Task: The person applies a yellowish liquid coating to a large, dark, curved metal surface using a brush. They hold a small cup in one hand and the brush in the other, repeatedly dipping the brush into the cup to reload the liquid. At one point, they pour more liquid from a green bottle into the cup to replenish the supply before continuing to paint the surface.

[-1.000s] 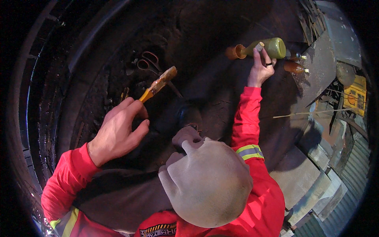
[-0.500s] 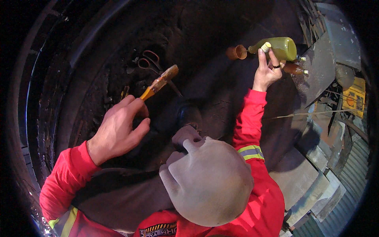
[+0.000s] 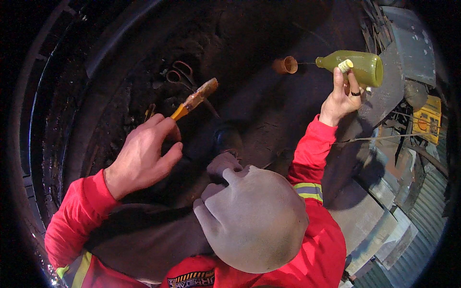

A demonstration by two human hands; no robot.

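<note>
A cloudy yellow-green bottle (image 3: 369, 66) tips sideways, clasped in the right hand (image 3: 341, 102) alongside a pale cap (image 3: 345, 66), neck toward an orange cup (image 3: 280, 66). The left hand (image 3: 144, 154) grips a brown-stained brush (image 3: 194, 100).

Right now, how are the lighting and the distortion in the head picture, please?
Head view: edges bend strongly toward the black border, fisheye style; head view: the left hand, right hand and yellow-green bottle are clearly lit, while the scissors lie in dim surroundings.
</note>
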